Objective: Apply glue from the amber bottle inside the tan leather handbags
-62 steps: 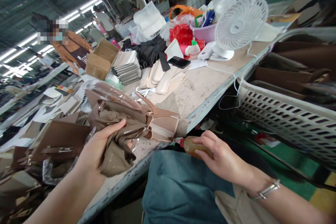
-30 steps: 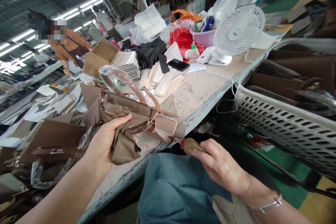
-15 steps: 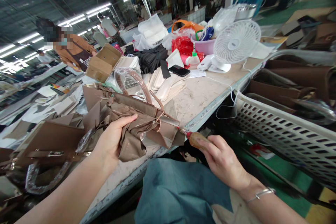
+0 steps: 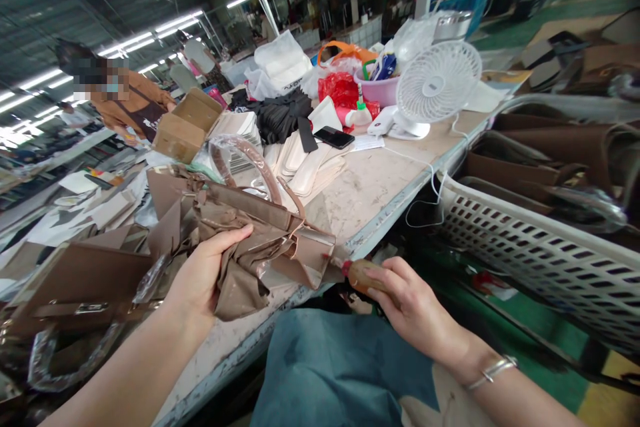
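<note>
My left hand (image 4: 203,277) is closed on the crumpled taupe fabric of a brown handbag (image 4: 250,230) resting on the worktable (image 4: 380,180) near its front edge. The bag's handle (image 4: 245,160) is wrapped in clear plastic and arches upward. My right hand (image 4: 407,303) grips a tool with a brown wooden handle (image 4: 363,273). Its red-collared tip touches the bag's right end panel (image 4: 313,257). A silver bracelet (image 4: 487,370) sits on my right wrist.
Another brown bag (image 4: 75,283) lies at the left. Stacked beige pieces (image 4: 305,163), a phone (image 4: 334,137), a white fan (image 4: 435,87), a cardboard box (image 4: 185,123) and bags crowd the table's back. A white slotted basket (image 4: 525,240) holds brown bags at right. A person in brown (image 4: 133,110) stands far left.
My right hand moved the tool from over my lap up to the bag's right end. My left hand kept hold of the fabric; the bag tilted up and its handle rose.
</note>
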`<state>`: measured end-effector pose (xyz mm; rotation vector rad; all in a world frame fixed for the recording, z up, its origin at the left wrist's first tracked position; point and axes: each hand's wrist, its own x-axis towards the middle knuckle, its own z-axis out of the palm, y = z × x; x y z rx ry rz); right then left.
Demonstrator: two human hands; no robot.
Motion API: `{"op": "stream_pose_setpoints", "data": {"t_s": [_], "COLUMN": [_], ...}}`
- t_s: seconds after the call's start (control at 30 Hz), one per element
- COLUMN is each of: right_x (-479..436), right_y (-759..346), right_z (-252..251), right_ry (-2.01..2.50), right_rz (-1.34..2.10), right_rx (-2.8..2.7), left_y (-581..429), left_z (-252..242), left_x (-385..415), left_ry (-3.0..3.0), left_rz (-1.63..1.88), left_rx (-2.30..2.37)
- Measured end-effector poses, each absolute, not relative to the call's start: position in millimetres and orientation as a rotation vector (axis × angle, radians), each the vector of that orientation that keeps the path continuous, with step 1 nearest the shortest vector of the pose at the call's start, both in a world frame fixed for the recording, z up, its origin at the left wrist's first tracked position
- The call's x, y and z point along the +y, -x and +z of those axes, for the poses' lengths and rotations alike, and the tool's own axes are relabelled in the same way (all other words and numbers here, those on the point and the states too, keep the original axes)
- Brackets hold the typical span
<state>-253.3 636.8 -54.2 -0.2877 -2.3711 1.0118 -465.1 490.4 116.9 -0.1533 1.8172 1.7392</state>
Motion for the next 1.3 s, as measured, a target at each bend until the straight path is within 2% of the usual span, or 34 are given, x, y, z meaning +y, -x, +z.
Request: {"op": "stream_pose_setpoints", "data": {"t_s": [0.37,0.63,0.83,0.93,1.17,1.3], "right_x": [639.9,635.6,633.4,631.8,619.6,615.6], "right_y": [254.1,251.4,243.5,238.7,227.6,231.2], "right_z": [-49.4,-52.6,-53.4,-54.6,-54.0,-54.9], "right_ry": [0.325,0.211,0.143,0.204,0.288,0.261], "right_rz": [1.100,0.488,0.354,0.448,1.117,1.247], "right_rx": [-2.364,-2.505,-2.516,-2.396,-2.274,-2.350], "left_y": [468.6,462.2,460.4,460.5,462.3,461.7], "left_z": [113.5,116.8,119.4,120.4,117.1,116.9], "left_x": [485.2,490.7,490.2,488.2,485.6,486.1], "left_ry": [0.121,0.139,0.111,0.119,0.055,0.069], "left_rz": [1.757,1.759,1.730,1.729,1.755,1.753], "left_rx": [1.802,1.844,1.814,1.807,1.801,1.803]}}
